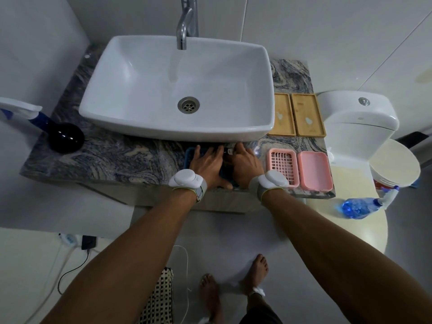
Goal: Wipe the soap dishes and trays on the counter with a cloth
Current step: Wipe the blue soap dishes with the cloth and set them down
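A blue soap dish [189, 153] lies on the marble counter [117, 160] just in front of the sink. My left hand [207, 163] is spread flat over it, thumb hooked at its near edge. My right hand [245, 164] presses beside it on a dark cloth [226, 168] with a small white tag [230, 151]; most of the dish and cloth are hidden under my hands. To the right sit a pink slotted soap-dish insert [282, 167] and a pink soap-dish base [314, 170]. Behind them lie two bamboo trays [281, 118] [307, 118] side by side.
The white vessel sink [177, 134] overhangs the counter right behind my fingers, with a chrome tap [184, 26] above. A black round object [66, 137] stands at the counter's left end. A toilet [357, 120], a white bucket [395, 164] and a blue spray bottle [364, 206] are on the right.
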A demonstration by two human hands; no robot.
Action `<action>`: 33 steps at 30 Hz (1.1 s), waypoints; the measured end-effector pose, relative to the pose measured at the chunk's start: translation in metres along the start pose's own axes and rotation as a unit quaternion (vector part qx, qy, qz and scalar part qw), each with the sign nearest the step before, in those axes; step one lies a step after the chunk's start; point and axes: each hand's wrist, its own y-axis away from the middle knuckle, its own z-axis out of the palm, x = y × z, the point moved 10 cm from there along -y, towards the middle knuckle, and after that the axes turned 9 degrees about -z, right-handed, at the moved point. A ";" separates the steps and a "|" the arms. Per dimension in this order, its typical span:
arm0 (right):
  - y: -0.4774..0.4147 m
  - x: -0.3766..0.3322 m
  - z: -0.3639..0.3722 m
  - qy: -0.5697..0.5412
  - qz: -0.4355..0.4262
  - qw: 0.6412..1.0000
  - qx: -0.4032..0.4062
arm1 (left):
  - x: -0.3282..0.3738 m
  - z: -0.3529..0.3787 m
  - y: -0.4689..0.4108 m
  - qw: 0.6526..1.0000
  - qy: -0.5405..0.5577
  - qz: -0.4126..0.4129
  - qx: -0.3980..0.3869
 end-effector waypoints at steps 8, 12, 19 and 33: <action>0.017 -0.010 0.003 0.055 -0.066 0.995 -0.060 | -0.001 0.001 0.000 1.000 -0.018 -0.009 -0.004; 0.025 -0.018 0.002 0.071 -0.105 0.985 -0.114 | -0.003 0.002 0.001 1.000 -0.017 -0.013 -0.008; 0.026 -0.024 -0.004 0.119 -0.102 0.974 -0.161 | -0.005 0.006 0.002 0.999 -0.023 -0.021 -0.029; 0.052 0.007 -0.067 0.106 -0.036 0.993 -0.032 | 0.013 -0.018 0.025 0.999 -0.007 -0.005 -0.044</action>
